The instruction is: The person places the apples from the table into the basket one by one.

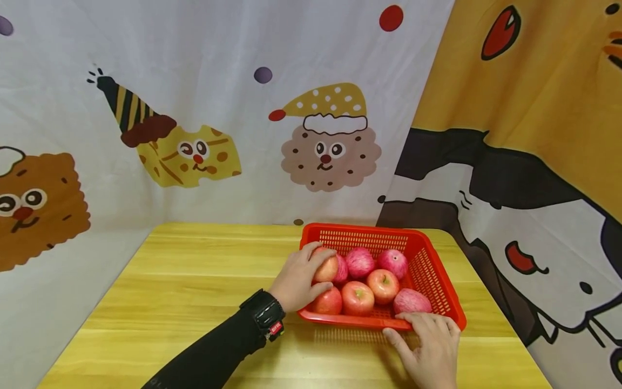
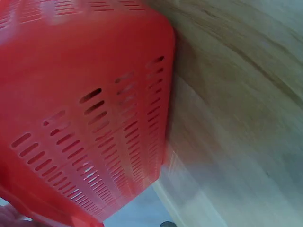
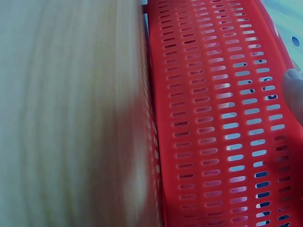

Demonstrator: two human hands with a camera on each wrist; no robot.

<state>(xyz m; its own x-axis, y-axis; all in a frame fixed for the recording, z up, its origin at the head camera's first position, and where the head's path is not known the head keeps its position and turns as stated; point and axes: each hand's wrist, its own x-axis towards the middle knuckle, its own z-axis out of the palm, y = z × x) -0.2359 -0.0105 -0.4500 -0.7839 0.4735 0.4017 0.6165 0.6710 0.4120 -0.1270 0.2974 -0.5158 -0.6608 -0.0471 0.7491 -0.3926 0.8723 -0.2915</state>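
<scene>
A red plastic basket (image 1: 439, 281) with slotted walls sits on the wooden table and holds several apples, some pinkish red and streaked, others orange-red. At its left side my left hand (image 1: 296, 275) reaches over the rim, fingers and thumb curved round an orange-red apple (image 1: 328, 267). Another apple (image 1: 329, 302) lies just below that thumb. My right hand (image 1: 430, 343) grips the front rim near the right corner, fingers over the edge and thumb outside. A streaked apple (image 1: 412, 301) is just inside, close to those fingertips. The right thumb (image 3: 294, 92) shows against the slotted wall in the right wrist view.
The yellow wood-grain table (image 1: 194, 281) extends left of the basket and in front of it. A white curtain (image 1: 204, 48) with cartoon figures hangs behind the table, and a yellow, black and white printed cloth (image 1: 486, 108) hangs along the right.
</scene>
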